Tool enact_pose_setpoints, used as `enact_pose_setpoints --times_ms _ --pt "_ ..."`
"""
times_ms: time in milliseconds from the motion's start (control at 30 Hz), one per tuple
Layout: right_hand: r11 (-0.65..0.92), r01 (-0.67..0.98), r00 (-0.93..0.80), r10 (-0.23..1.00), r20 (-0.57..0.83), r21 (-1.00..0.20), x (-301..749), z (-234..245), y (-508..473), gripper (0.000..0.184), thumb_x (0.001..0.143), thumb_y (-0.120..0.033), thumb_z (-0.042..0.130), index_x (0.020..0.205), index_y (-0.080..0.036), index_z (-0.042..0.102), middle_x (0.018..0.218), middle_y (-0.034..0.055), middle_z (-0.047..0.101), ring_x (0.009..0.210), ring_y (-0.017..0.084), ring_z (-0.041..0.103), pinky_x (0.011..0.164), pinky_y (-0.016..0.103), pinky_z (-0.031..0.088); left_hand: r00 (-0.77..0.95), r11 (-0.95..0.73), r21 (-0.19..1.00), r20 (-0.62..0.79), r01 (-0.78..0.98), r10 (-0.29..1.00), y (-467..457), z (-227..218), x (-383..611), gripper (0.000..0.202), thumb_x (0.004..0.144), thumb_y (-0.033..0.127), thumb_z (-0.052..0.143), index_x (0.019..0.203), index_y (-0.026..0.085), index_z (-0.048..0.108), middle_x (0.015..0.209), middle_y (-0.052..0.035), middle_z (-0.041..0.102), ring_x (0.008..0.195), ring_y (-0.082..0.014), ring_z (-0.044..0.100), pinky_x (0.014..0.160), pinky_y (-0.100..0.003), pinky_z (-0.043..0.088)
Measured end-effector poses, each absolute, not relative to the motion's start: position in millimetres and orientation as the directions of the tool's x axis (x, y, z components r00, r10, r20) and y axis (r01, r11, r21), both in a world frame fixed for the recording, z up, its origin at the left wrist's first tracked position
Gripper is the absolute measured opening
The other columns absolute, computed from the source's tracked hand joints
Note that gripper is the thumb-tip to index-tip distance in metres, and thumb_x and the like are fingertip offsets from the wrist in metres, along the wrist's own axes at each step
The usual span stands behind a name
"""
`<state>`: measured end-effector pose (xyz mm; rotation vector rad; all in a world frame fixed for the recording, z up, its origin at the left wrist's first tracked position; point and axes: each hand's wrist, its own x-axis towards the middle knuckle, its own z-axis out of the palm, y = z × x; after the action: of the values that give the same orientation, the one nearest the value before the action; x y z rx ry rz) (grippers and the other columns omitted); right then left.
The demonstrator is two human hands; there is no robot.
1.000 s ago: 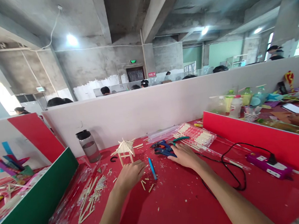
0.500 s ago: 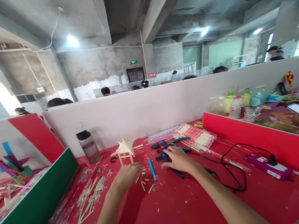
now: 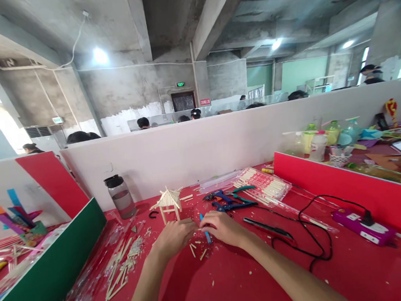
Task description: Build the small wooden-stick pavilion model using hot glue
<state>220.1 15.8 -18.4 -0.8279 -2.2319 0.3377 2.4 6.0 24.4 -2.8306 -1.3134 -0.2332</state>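
My left hand and my right hand meet fingertip to fingertip on the red table, both with fingers curled in a pinch. What they pinch is hidden. A blue pen-like tool lies just under my right hand's fingers. A small pavilion made of wooden sticks stands upright right behind my left hand. Short stick offcuts lie scattered in front of both hands. Blue-handled tools rest behind my right hand.
A dark-lidded water bottle stands at the back left. Bagged sticks lie at the back, loose sticks to the left. A black cable runs to a purple power strip. Red and green dividers flank the table.
My right hand has left the blue-handled tools and moved left and nearer, meeting my left hand. My left hand has barely shifted.
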Motion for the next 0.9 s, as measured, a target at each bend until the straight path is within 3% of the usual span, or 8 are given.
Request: enact_pose_setpoints --times_ms 133,467,733,900 --pt "0.747 0.466 -0.519 0.665 0.537 -0.474 219 -16 13 0.018 0.096 -0.027 0.055 0.09 -0.02 0.071 0.087 0.0036 0.07 0.083 0.017 0.064 0.078 0.026 0.045 0.7 -0.713 0.068 0.146 0.698 0.699 8 22 2 0.029 0.099 0.028 0.039 0.105 0.028 0.067 0.1 -0.0055 0.07 0.09 -0.0185 0.067 0.079 -0.024 0.047" --pt "0.734 0.411 -0.469 0.679 0.565 -0.541 217 -17 14 0.017 0.096 -0.027 0.054 0.092 -0.02 0.069 0.089 0.0034 0.071 0.084 0.017 0.064 0.08 0.026 0.045 0.654 -0.688 0.156 0.22 0.709 0.724 8 21 2 0.031 0.097 0.023 0.039 0.108 0.025 0.068 0.102 -0.0069 0.071 0.092 -0.0195 0.066 0.08 -0.025 0.047" --pt "0.698 0.511 -0.479 0.716 0.509 -0.502 218 -21 15 0.013 0.094 -0.023 0.056 0.091 -0.02 0.068 0.088 0.0032 0.071 0.083 0.017 0.064 0.077 0.025 0.045 0.655 -0.665 0.131 0.113 0.735 0.747 12 10 1 0.023 0.09 0.023 0.052 0.107 0.027 0.067 0.105 -0.0039 0.072 0.094 -0.0223 0.068 0.077 -0.026 0.047" --pt "0.679 0.53 -0.48 0.734 0.48 -0.507 222 -19 15 0.011 0.093 -0.022 0.057 0.09 -0.021 0.069 0.089 0.0029 0.071 0.082 0.017 0.064 0.076 0.025 0.044 0.663 -0.664 0.102 0.049 0.741 0.747 14 -4 5 0.02 0.084 0.018 0.057 0.094 0.028 0.07 0.1 -0.0028 0.073 0.092 -0.0222 0.068 0.071 -0.025 0.046"
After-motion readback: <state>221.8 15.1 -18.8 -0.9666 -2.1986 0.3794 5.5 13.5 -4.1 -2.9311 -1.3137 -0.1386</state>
